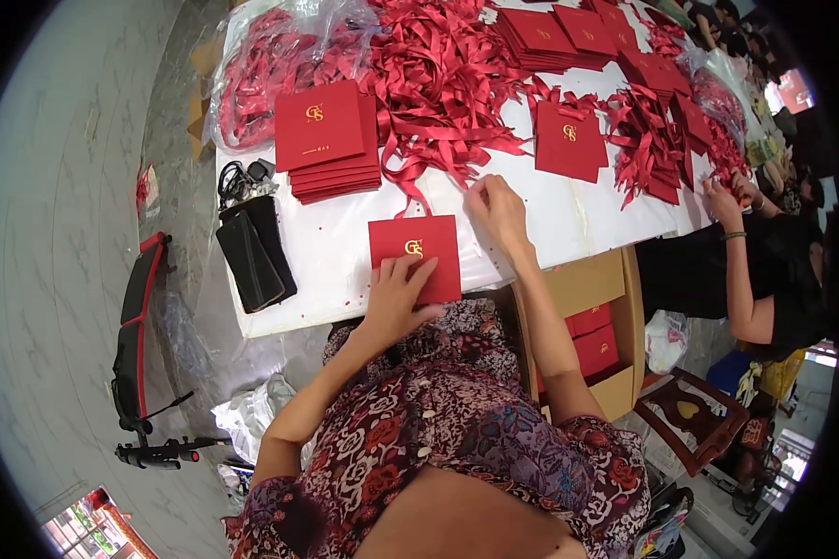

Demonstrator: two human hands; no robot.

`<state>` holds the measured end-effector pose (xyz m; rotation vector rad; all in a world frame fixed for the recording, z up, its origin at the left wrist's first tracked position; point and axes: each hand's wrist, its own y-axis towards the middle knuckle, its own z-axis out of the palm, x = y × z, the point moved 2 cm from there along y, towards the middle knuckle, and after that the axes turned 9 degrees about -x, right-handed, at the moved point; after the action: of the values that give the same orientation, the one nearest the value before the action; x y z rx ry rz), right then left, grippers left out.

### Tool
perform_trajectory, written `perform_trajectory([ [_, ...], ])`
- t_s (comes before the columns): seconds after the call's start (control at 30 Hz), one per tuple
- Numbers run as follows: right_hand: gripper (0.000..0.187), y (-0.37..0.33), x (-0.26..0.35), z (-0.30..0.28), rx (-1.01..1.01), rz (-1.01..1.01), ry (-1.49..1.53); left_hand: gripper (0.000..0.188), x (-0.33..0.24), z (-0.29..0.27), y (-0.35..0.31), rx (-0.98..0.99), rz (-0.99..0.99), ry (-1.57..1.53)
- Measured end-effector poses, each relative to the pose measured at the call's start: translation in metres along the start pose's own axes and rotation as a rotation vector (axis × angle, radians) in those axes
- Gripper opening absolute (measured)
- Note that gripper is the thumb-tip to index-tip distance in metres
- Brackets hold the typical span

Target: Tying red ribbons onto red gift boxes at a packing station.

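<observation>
Under left hand [396, 293]: square red folder [435, 240] with gold mark, flat on white tabletop [332, 265]. Palm down over the folder's lower left, fingers a little apart, not clamped; thumb stretched toward the folder's near edge. That edge close to the table's near edge; cannot tell about any overhang.

Just beyond the folder's right edge: right hand [501, 216], fingers and thumb drawn together, tips beside a trailing end of the ribbon heap [438, 88]. Cannot tell: ribbon pinched or merely near.

Ahead of left hand: loose ribbon strand [412, 192] down to the folder's far edge. Ahead and left: stack of red folders [324, 130], top one askew over those below. To the left, well apart: dark flat case [252, 261], black cable [242, 183] behind it.

Open room: bare strip left of left hand, as far as the case; narrow white gap between folder and right hand; wider white stretch right of right hand. Tight straight ahead of both, against ribbon. Below right hand, beside the forearm: open cardboard box [632, 321], red folders [595, 352] inside. Far right of right hand: co-worker's hand [723, 207] at more ribbon.
</observation>
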<state>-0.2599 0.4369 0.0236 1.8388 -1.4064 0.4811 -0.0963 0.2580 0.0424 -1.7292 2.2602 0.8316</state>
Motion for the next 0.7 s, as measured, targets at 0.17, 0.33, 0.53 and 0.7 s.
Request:
perform_trajectory([
  [0.17,0.011,-0.02,0.044,-0.03,0.21,-0.11,0.14,0.052,0.002,-0.001,0.056,-0.163,-0.016,-0.108],
  [0.33,0.012,-0.037,0.058,-0.037,0.202,-0.05,0.359,0.016,0.003,0.001,0.077,-0.212,0.002,-0.176],
  [0.53,0.019,-0.043,0.042,-0.03,0.279,0.21,0.763,0.013,-0.002,0.013,0.069,-0.122,-0.184,-0.363],
  [0.7,0.014,-0.038,0.043,-0.035,0.232,-0.052,0.598,0.019,-0.006,0.018,0.069,-0.109,-0.296,-0.58],
])
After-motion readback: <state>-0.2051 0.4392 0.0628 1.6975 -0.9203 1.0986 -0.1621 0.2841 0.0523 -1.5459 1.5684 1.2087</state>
